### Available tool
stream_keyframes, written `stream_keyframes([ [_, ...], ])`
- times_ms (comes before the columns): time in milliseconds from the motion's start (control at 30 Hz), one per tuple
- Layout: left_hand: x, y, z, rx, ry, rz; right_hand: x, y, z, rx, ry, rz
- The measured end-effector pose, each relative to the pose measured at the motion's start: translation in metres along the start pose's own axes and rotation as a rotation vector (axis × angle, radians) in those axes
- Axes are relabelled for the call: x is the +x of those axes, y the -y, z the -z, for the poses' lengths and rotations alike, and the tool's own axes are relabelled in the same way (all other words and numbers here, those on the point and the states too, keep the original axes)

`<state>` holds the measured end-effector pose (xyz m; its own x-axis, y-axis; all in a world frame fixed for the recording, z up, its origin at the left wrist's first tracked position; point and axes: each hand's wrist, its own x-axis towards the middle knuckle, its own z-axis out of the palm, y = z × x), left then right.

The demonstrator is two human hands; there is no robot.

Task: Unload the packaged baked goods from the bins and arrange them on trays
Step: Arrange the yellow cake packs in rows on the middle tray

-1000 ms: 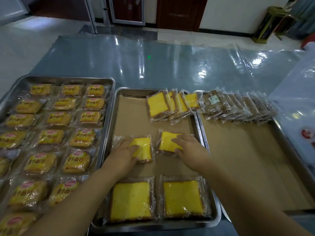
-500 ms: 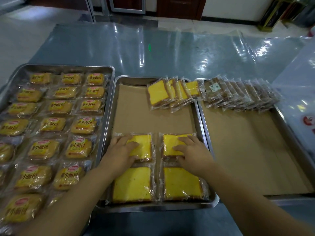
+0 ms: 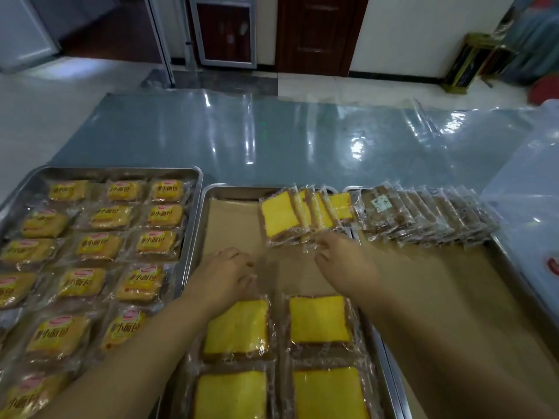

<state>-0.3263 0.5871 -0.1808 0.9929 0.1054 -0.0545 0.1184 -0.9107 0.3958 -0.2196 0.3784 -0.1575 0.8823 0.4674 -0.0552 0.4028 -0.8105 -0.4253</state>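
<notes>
The fingers of the left hand (image 3: 222, 278) are loosely curled and, as far as I can make out on my feed, hold nothing. That hand hovers over the brown paper liner (image 3: 233, 225) in the middle tray (image 3: 208, 207), just beyond the flat-laid cakes. The right hand (image 3: 343, 263) reaches further out, its fingertips (image 3: 320, 244) at the near, crinkled wrapper edge of the fanned stack of yellow cake packets (image 3: 281, 217). I cannot tell whether they pinch the plastic or only touch it.

That stack leans in overlapping slices across the far right corner of the middle tray, with its last packet lying over the rim towards the right tray (image 3: 508, 267). Four more yellow cake packets lie flat in a two-by-two block at the tray's near end: far left (image 3: 237, 326), far right (image 3: 317, 320), near left (image 3: 231, 394) and near right (image 3: 329, 394). They lie close together, and both forearms cross above them.

In the right tray I see a row of brown packets (image 3: 423, 216) fanned along its far edge, on brown paper. The left tray (image 3: 193, 176) is filled with rows of small bread packets (image 3: 98, 246) with printed labels. All three trays sit side by side on a table under a glossy plastic sheet (image 3: 272, 140).
</notes>
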Motion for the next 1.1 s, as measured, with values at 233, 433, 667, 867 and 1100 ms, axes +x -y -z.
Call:
stream_keyframes([
  [233, 0.075, 0.007, 0.011, -0.063, -0.029, -0.03, 0.069, 0.003, 0.003, -0.071, -0.034, -0.061],
  [433, 0.135, 0.012, 0.002, -0.129, 0.011, 0.021, 0.103, -0.005, -0.005, -0.145, 0.036, -0.179],
  [667, 0.18, 0.015, -0.014, -0.11, 0.112, 0.164, 0.111, -0.018, -0.013, -0.11, 0.071, -0.217],
  [867, 0.163, 0.027, -0.016, -0.169, 0.119, 0.215, 0.108, -0.025, -0.012, 0.077, 0.011, -0.246],
  [1100, 0.107, 0.035, -0.008, -0.331, 0.099, 0.302, 0.095, -0.016, -0.007, 0.175, -0.046, -0.248],
])
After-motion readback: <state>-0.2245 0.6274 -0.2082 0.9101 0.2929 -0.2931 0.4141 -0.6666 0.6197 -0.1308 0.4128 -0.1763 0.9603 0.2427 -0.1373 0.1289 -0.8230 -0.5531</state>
